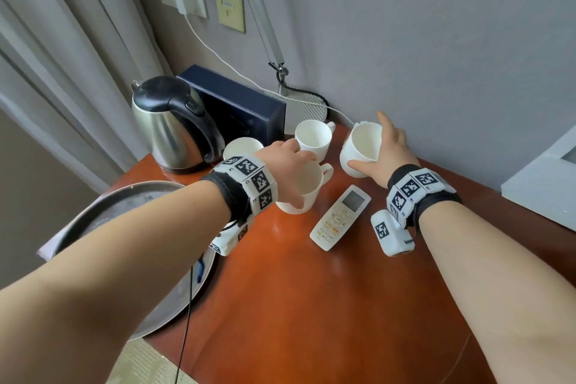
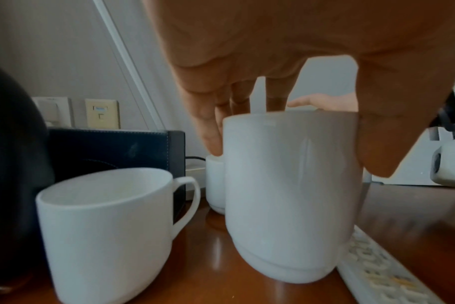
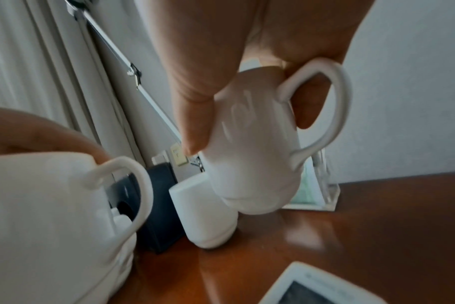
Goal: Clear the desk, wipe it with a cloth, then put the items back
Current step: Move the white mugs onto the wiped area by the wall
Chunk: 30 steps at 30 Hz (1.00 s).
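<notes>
Over a red-brown desk, the left hand clamps a white mug from above by its rim, while the right hand grips a second mug, tilted and lifted. Four white mugs show in all, two standing near one kettle, beside one remote control.

In the head view, the left hand covers the near rim of its mug, and the wristband hides part of the mug behind it. Beyond the right hand, a clear stand is mostly hidden. The remote is cut off below.
</notes>
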Tool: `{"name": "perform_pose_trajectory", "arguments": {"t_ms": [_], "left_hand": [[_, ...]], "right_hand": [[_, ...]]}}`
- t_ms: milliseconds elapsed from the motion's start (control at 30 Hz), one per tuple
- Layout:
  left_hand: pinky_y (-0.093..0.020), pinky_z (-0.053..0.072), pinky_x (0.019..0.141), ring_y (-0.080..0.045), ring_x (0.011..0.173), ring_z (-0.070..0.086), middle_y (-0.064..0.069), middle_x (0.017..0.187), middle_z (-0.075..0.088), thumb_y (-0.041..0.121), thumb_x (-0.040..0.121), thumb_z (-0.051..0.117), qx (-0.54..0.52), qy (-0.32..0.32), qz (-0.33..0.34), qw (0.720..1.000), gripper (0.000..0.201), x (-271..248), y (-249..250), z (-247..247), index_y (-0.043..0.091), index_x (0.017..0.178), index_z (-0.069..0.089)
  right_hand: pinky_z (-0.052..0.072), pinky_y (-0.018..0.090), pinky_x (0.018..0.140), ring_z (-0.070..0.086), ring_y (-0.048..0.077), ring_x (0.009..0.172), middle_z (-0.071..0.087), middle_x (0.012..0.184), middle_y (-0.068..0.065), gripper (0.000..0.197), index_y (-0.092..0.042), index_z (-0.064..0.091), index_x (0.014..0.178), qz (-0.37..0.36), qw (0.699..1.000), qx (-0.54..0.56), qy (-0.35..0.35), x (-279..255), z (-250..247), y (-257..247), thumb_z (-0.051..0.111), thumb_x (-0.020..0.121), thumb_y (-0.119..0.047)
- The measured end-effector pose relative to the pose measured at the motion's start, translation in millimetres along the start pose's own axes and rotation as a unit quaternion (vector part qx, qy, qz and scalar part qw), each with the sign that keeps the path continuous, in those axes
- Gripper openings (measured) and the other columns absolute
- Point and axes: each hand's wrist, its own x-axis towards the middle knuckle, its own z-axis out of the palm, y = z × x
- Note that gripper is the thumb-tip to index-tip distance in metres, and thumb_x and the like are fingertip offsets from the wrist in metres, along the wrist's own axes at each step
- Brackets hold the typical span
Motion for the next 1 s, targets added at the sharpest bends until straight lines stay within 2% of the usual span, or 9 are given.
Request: {"name": "perform_pose_trajectory", "arguments": {"t_ms": [100, 267, 500, 767, 900, 1000], "left_hand": [[-0.041, 0.045, 0.099, -0.023, 0.126, 0.038, 0.001, 0.134, 0.038, 0.047, 0.072, 0.072, 0.003, 0.02, 0.008, 1.0, 0.088, -15.9, 14.2, -9.8, 0.034, 0.144, 0.023], [-0.044, 0.046, 0.098, -0.022, 0.128, 0.036, 0.003, 0.136, 0.037, 0.043, 0.07, 0.074, -0.016, 0.061, 0.033, 0.997, 0.089, -38.5, 48.3, -24.9, 0.034, 0.143, 0.024], [-0.04, 0.04, 0.104, -0.022, 0.129, 0.035, 0.002, 0.138, 0.038, 0.042, 0.064, 0.079, -0.041, 0.075, 0.108, 0.991, 0.094, -56.5, 119.3, -33.2, 0.031, 0.142, 0.028], [-0.037, 0.04, 0.102, -0.021, 0.129, 0.036, 0.004, 0.139, 0.037, 0.039, 0.067, 0.078, -0.037, 0.075, 0.195, 0.977, 0.091, -68.5, 231.3, -39.3, 0.031, 0.142, 0.028], [-0.039, 0.041, 0.103, -0.021, 0.131, 0.034, 0.004, 0.141, 0.035, 0.04, 0.068, 0.078, -0.027, 0.067, 0.223, 0.972, 0.091, -73.2, 298.6, -37.6, 0.03, 0.143, 0.028], [-0.04, 0.039, 0.105, -0.021, 0.132, 0.033, 0.004, 0.142, 0.034, 0.042, 0.068, 0.077, -0.018, 0.057, 0.244, 0.968, 0.093, -76.5, 350.3, -32.2, 0.029, 0.145, 0.026]], "right_hand": [[0.037, 0.044, 0.103, 0.041, 0.034, 0.128, 0.026, 0.146, 0.012, 0.106, -0.03, 0.004, 0.148, -0.006, 1.0, 0.003, 0.018, -24.6, -26.6, 5.7, 0.078, 0.071, -0.032], [0.036, 0.044, 0.105, 0.042, 0.035, 0.127, 0.025, 0.147, 0.012, 0.107, -0.033, 0.004, 0.148, -0.002, 0.999, -0.011, 0.033, -74.8, -66.6, 31.9, 0.078, 0.071, -0.034], [0.039, 0.04, 0.1, 0.043, 0.028, 0.127, 0.027, 0.148, 0.007, 0.108, -0.036, 0.001, 0.147, 0.053, 0.996, -0.008, 0.074, -153.6, -117.5, 83.2, 0.077, 0.07, -0.038], [0.039, 0.04, 0.101, 0.043, 0.028, 0.128, 0.026, 0.15, 0.003, 0.107, -0.039, 0.004, 0.146, 0.119, 0.984, -0.005, 0.13, -231.9, -180.8, 159.4, 0.078, 0.069, -0.037], [0.044, 0.038, 0.095, 0.047, 0.028, 0.123, 0.024, 0.151, 0.003, 0.107, -0.039, 0.004, 0.146, 0.146, 0.979, -0.006, 0.144, -267.0, -209.3, 204.7, 0.078, 0.068, -0.036], [0.044, 0.038, 0.095, 0.046, 0.027, 0.124, 0.024, 0.15, 0.003, 0.107, -0.04, 0.004, 0.146, 0.163, 0.974, -0.003, 0.156, -292.1, -229.0, 240.2, 0.078, 0.069, -0.035]]}}
